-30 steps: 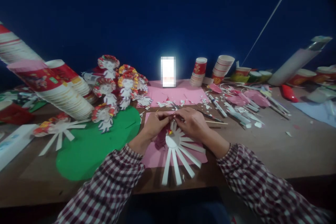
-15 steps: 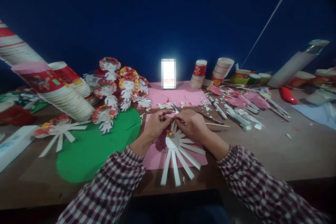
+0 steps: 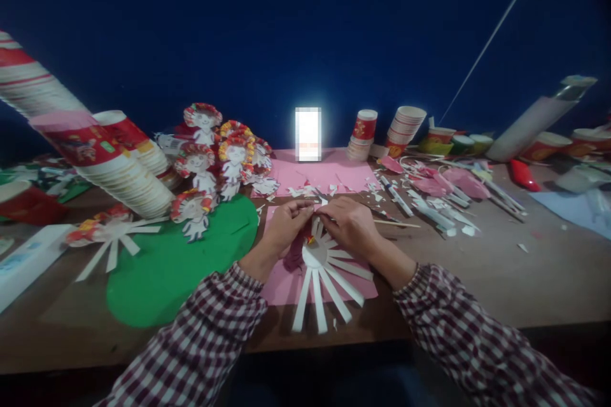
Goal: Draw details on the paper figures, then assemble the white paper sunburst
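Note:
A paper cup cut into white strips lies flattened like a fan on a pink sheet at the table's front middle. My left hand and my right hand meet at the cup's far side, fingers pinched together on one of its strips. The pinched spot itself is small and partly hidden by my fingers. A bit of red and yellow print shows just below my fingertips.
A green paper shape lies to the left, with paper-cup dolls and toppled cup stacks behind it. Another fanned cup lies far left. Upright cup stacks, pens, sticks and scraps fill the right. A bright phone stands at the back.
My hands stay pinched on the same strip with only slight finger movement. The view has shifted a little.

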Available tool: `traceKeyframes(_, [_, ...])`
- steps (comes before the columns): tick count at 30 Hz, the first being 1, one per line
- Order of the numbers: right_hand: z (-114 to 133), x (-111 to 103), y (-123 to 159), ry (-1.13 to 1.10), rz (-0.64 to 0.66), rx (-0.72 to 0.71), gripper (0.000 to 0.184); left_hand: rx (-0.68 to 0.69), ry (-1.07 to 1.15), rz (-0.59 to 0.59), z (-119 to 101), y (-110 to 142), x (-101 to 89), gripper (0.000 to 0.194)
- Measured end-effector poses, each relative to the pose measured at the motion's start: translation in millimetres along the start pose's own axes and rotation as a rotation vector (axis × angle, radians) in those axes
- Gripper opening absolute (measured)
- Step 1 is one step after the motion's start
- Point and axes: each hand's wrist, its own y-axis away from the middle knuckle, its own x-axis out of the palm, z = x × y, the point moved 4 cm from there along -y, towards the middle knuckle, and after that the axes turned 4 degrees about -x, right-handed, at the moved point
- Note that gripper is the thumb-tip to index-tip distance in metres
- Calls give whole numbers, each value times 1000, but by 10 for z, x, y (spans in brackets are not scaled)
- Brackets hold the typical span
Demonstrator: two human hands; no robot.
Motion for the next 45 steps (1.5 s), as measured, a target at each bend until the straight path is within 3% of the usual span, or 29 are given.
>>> traceKeyframes(8, [57,-14,-16,52,52,-1,19,-1,-21,51,24,-5,-24,46])
traceKeyframes(32, [10,-5,10,-5,-2,17,20,29,20,89,-8,-15,-26,56])
traceKeyframes(41, [-10,25,13,9,-28,34,18,-25,48,80,-1,-1,4,55])
traceKeyframes(45, [0,4,16,-21,-56,38,16,-44,25,103,-2,-4,20,41])
